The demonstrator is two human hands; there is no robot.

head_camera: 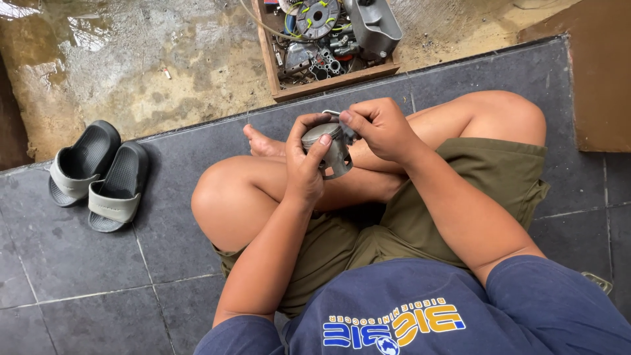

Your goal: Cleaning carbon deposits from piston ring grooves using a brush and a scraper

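I sit cross-legged on the dark tiled floor (79,276), and I hold a metal piston (330,152) above my crossed shins, roughly in the middle of the scene. My left hand (304,165) wraps the piston from the left: the grip is curled round its skirt, fingers behind and thumb pressed on the near edge of the crown, so it is clamped firmly on the part. My right hand (380,128) comes in from the right and over the top. Its grip is pressed together, thumb and forefinger pinching a thin metal piece at the piston's upper rim; it looks like a piston ring (330,114), though it is too small to tell for certain. The two hands touch each other at the crown.

Far from me, beyond the edge of the tiles, a wooden crate (328,82) stands on the wet concrete, filled with engine parts: a toothed disc, a grey metal housing, cables. To the left, well apart from my knee, a pair of grey slide sandals (98,174) lies side by side on the tiles.
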